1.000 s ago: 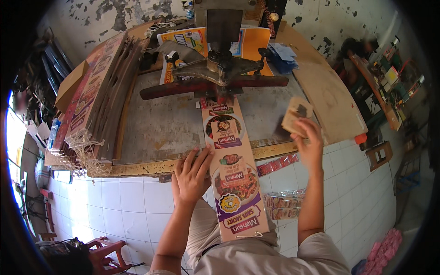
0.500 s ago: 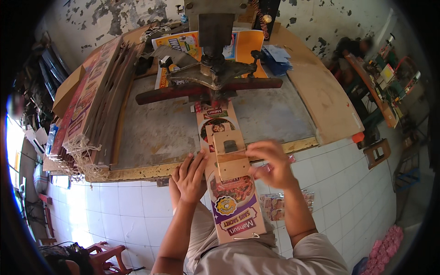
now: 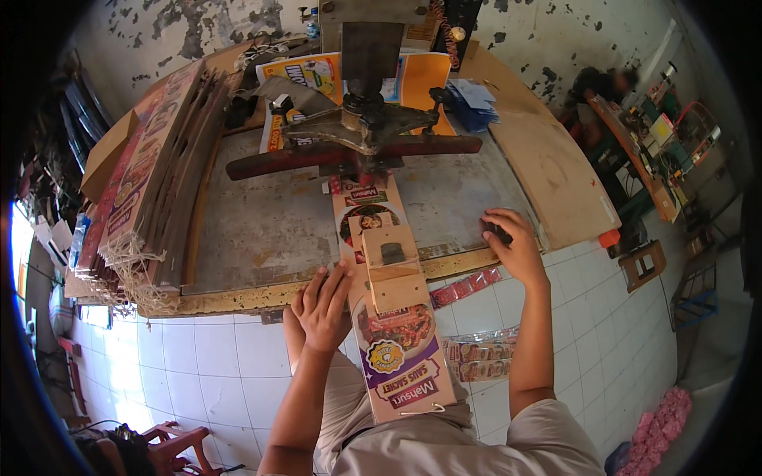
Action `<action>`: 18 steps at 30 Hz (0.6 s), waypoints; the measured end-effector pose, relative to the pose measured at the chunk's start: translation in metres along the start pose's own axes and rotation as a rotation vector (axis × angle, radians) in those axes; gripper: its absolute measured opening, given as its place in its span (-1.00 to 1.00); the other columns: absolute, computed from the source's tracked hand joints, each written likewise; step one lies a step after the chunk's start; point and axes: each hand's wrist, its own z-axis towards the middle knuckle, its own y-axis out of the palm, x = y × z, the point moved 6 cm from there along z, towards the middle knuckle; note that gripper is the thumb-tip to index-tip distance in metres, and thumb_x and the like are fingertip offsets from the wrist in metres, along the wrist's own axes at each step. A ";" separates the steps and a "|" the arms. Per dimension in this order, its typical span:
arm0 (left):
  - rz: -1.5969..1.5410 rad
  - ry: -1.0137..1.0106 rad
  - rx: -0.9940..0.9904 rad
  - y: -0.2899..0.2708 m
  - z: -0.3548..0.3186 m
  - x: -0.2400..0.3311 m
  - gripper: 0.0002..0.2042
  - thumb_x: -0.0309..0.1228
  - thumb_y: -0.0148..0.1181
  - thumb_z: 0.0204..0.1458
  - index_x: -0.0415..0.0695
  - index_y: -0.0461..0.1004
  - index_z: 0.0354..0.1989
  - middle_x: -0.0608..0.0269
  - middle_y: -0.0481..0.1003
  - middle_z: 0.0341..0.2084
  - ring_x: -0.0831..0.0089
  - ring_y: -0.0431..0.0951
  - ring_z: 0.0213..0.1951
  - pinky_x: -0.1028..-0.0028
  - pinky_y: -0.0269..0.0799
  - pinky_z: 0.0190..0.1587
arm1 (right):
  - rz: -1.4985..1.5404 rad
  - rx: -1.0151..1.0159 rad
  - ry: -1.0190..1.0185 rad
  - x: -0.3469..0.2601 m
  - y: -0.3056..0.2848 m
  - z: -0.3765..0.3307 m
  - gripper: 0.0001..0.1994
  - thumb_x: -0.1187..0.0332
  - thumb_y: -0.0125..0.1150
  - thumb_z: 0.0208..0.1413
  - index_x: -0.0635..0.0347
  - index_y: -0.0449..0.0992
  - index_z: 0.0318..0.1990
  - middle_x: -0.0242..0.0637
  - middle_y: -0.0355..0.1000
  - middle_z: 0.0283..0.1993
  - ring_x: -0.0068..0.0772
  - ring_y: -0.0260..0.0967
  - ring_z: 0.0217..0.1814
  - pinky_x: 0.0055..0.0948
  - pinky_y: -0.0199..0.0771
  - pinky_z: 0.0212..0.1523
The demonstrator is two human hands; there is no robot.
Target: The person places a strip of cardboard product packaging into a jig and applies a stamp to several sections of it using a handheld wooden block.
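Observation:
A long printed cardboard display strip runs from under the press head to my lap, with a pale cord loop at its near end. On its middle lies a small brown folded cardboard piece with a dark, rounded patch. My left hand rests at the strip's left edge, fingers stretched out. To the right, my right hand is over the table's front edge, apart from the strip, its fingers curled round something dark that I cannot make out. The metal press head hangs over the strip's far end.
Stacked printed cardboard strips with cord ends stand on the table's left. Printed sheets and blue-white papers lie behind the press. Sachet strips lie lower, against the white tiles. A person is at a far-right bench.
My right hand has moved right, away from the small cardboard piece, to the table's front edge. The left hand stays beside the strip. The whole view has shifted slightly.

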 end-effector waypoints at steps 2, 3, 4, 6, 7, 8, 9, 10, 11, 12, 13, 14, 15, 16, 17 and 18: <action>-0.006 -0.005 -0.003 0.001 -0.001 -0.001 -0.58 -0.51 0.26 0.25 0.04 0.67 0.28 0.44 0.65 0.35 0.32 0.53 0.36 0.29 0.22 0.40 | 0.046 0.005 0.019 -0.003 -0.003 0.003 -0.71 0.41 0.49 0.30 0.15 0.74 0.15 -0.27 0.60 0.30 -0.09 0.47 0.42 -0.13 0.47 0.44; -0.011 -0.008 -0.005 0.002 -0.002 -0.001 -0.58 -0.51 0.26 0.25 0.04 0.67 0.28 0.44 0.65 0.35 0.32 0.53 0.36 0.28 0.22 0.40 | 0.067 0.008 0.030 -0.003 -0.004 0.004 -0.72 0.42 0.51 0.29 0.16 0.75 0.12 -0.27 0.61 0.27 -0.10 0.49 0.39 -0.15 0.49 0.41; -0.008 -0.008 -0.010 0.002 -0.002 -0.002 -0.58 -0.50 0.26 0.25 0.04 0.66 0.29 0.44 0.65 0.35 0.32 0.53 0.37 0.28 0.22 0.40 | 0.076 0.002 0.026 -0.002 -0.004 0.005 -0.72 0.43 0.52 0.27 0.17 0.75 0.11 -0.28 0.62 0.25 -0.11 0.50 0.37 -0.17 0.50 0.39; -0.002 -0.008 -0.019 0.004 -0.002 -0.002 -0.57 -0.49 0.27 0.26 0.04 0.65 0.30 0.44 0.64 0.36 0.32 0.52 0.37 0.28 0.22 0.40 | 0.093 -0.010 0.018 0.002 -0.004 0.008 -0.72 0.44 0.56 0.23 0.18 0.76 0.09 -0.29 0.64 0.21 -0.12 0.52 0.32 -0.20 0.52 0.35; -0.001 -0.010 -0.022 0.003 -0.002 -0.001 -0.58 -0.48 0.26 0.27 0.04 0.65 0.31 0.44 0.64 0.36 0.32 0.52 0.38 0.28 0.21 0.40 | 0.102 -0.019 0.016 0.004 -0.005 0.009 -0.72 0.44 0.57 0.22 0.18 0.77 0.07 -0.30 0.64 0.19 -0.12 0.53 0.30 -0.20 0.53 0.33; 0.000 -0.012 -0.025 0.003 -0.002 0.000 -0.58 -0.47 0.26 0.27 0.04 0.64 0.31 0.44 0.64 0.36 0.32 0.52 0.38 0.28 0.21 0.40 | 0.112 -0.028 0.013 0.004 -0.006 0.011 -0.73 0.43 0.58 0.21 0.19 0.78 0.06 -0.30 0.65 0.16 -0.13 0.53 0.27 -0.20 0.54 0.31; 0.003 -0.014 -0.027 0.002 -0.001 0.000 -0.58 -0.46 0.26 0.28 0.04 0.64 0.31 0.44 0.64 0.36 0.32 0.51 0.38 0.28 0.20 0.40 | 0.123 -0.036 0.008 0.004 -0.006 0.013 -0.73 0.43 0.59 0.20 0.19 0.78 0.04 -0.31 0.66 0.14 -0.13 0.54 0.25 -0.19 0.54 0.28; 0.007 -0.012 -0.025 0.002 -0.002 0.000 -0.58 -0.45 0.25 0.28 0.04 0.64 0.31 0.44 0.64 0.36 0.32 0.51 0.38 0.28 0.20 0.40 | 0.124 -0.040 0.009 0.004 -0.007 0.014 -0.75 0.42 0.60 0.19 0.19 0.79 0.02 -0.31 0.66 0.12 -0.14 0.54 0.23 -0.20 0.55 0.26; 0.010 -0.009 -0.023 0.003 -0.002 -0.001 -0.58 -0.44 0.25 0.28 0.04 0.64 0.32 0.44 0.64 0.36 0.32 0.51 0.38 0.28 0.20 0.40 | 0.124 -0.044 0.010 0.004 -0.008 0.016 -0.76 0.42 0.60 0.18 0.19 0.79 -0.01 -0.31 0.66 0.09 -0.15 0.55 0.21 -0.20 0.56 0.24; 0.015 -0.005 -0.021 0.003 -0.003 -0.001 -0.59 -0.42 0.25 0.29 0.04 0.64 0.32 0.44 0.64 0.36 0.32 0.51 0.38 0.28 0.19 0.40 | 0.126 -0.048 0.010 0.003 -0.008 0.017 -0.77 0.42 0.61 0.18 0.19 0.80 -0.03 -0.31 0.66 0.07 -0.16 0.55 0.20 -0.21 0.57 0.21; 0.014 -0.005 -0.022 0.004 -0.003 -0.002 -0.58 -0.42 0.25 0.28 0.05 0.64 0.32 0.44 0.64 0.36 0.32 0.51 0.38 0.28 0.19 0.40 | 0.128 -0.051 0.023 0.002 -0.008 0.019 -0.78 0.42 0.61 0.17 0.19 0.80 -0.04 -0.31 0.67 0.04 -0.16 0.55 0.18 -0.21 0.57 0.19; 0.013 -0.004 -0.023 0.004 -0.003 -0.002 -0.58 -0.42 0.26 0.28 0.05 0.64 0.31 0.45 0.64 0.36 0.32 0.51 0.38 0.27 0.19 0.41 | 0.129 -0.054 0.036 0.001 -0.009 0.020 -0.79 0.42 0.61 0.17 0.19 0.80 -0.06 -0.31 0.67 0.02 -0.17 0.55 0.17 -0.21 0.58 0.17; 0.011 -0.003 -0.023 0.004 -0.003 -0.002 -0.58 -0.42 0.26 0.27 0.05 0.64 0.31 0.45 0.64 0.36 0.32 0.51 0.38 0.27 0.18 0.41 | 0.129 -0.056 0.050 0.001 -0.009 0.021 -0.80 0.42 0.61 0.17 0.19 0.81 -0.07 -0.31 0.67 0.00 -0.17 0.56 0.15 -0.21 0.58 0.16; 0.011 -0.005 -0.023 0.004 -0.003 -0.002 -0.58 -0.41 0.27 0.27 0.05 0.64 0.31 0.45 0.64 0.36 0.32 0.51 0.38 0.27 0.19 0.41 | 0.121 -0.050 0.037 0.002 -0.009 0.022 -0.81 0.42 0.61 0.18 0.19 0.81 -0.07 -0.31 0.67 -0.01 -0.17 0.56 0.14 -0.21 0.58 0.14; 0.011 -0.006 -0.024 0.004 -0.003 -0.001 -0.58 -0.41 0.27 0.26 0.05 0.64 0.31 0.45 0.64 0.36 0.32 0.51 0.38 0.27 0.19 0.41 | 0.114 -0.044 0.023 0.004 -0.009 0.022 -0.82 0.43 0.60 0.18 0.19 0.81 -0.08 -0.31 0.67 -0.03 -0.17 0.56 0.13 -0.21 0.59 0.12; 0.012 -0.008 -0.025 0.003 -0.003 -0.001 -0.58 -0.41 0.28 0.26 0.06 0.64 0.30 0.45 0.64 0.36 0.32 0.51 0.38 0.27 0.19 0.41 | 0.107 -0.039 0.010 0.005 -0.008 0.023 -0.82 0.43 0.60 0.18 0.19 0.81 -0.08 -0.31 0.67 -0.04 -0.17 0.56 0.12 -0.20 0.59 0.11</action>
